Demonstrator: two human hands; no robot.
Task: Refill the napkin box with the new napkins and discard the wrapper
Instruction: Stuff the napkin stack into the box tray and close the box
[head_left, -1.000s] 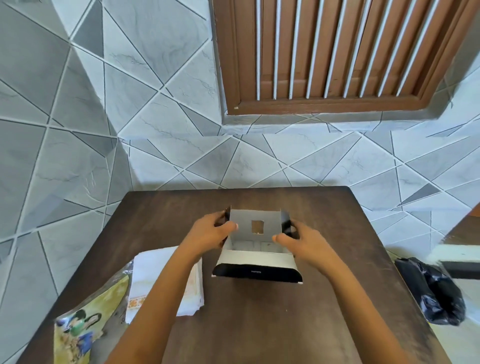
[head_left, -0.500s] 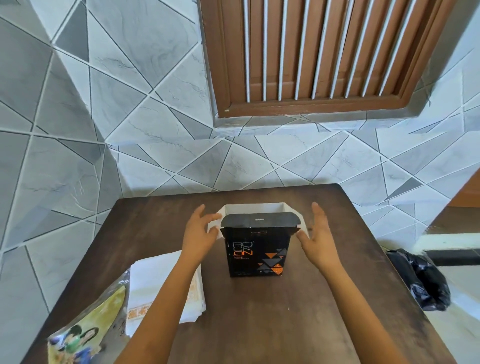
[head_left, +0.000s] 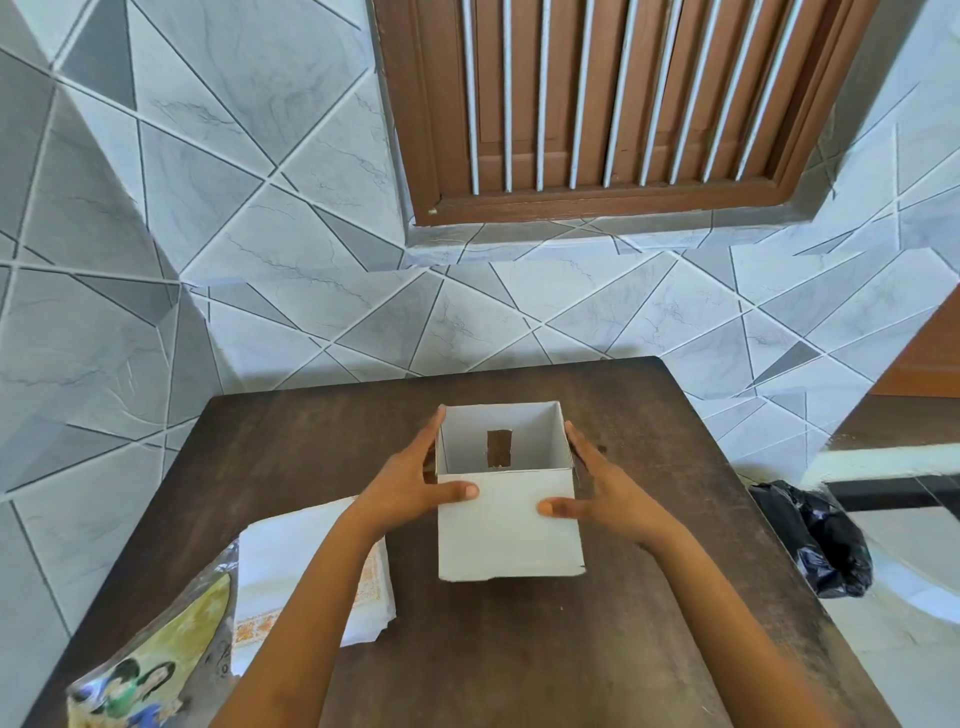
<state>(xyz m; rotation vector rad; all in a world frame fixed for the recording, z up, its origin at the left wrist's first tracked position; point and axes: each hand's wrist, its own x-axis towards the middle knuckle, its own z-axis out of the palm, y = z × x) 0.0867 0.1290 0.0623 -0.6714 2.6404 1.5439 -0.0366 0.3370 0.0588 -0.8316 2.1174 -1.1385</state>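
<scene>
The napkin box (head_left: 506, 525) stands on the dark wooden table (head_left: 649, 649), its open side up, white inside, with a small rectangular slot in its bottom. A white flap folds down toward me. My left hand (head_left: 415, 480) presses the box's left side, thumb on the front flap. My right hand (head_left: 597, 493) holds the right side the same way. A stack of white napkins (head_left: 291, 571) with orange trim lies to the left, partly under my left forearm. The printed plastic wrapper (head_left: 150, 670) lies at the table's front left corner.
A black plastic bag (head_left: 815, 540) sits on the floor to the right of the table. Grey tiled walls stand behind and to the left, with a brown slatted window (head_left: 613, 98) above.
The box has been turned over: half a second ago its black printed side faced me with my hands apart beside it; now its open white interior faces up and both hands grip it.
</scene>
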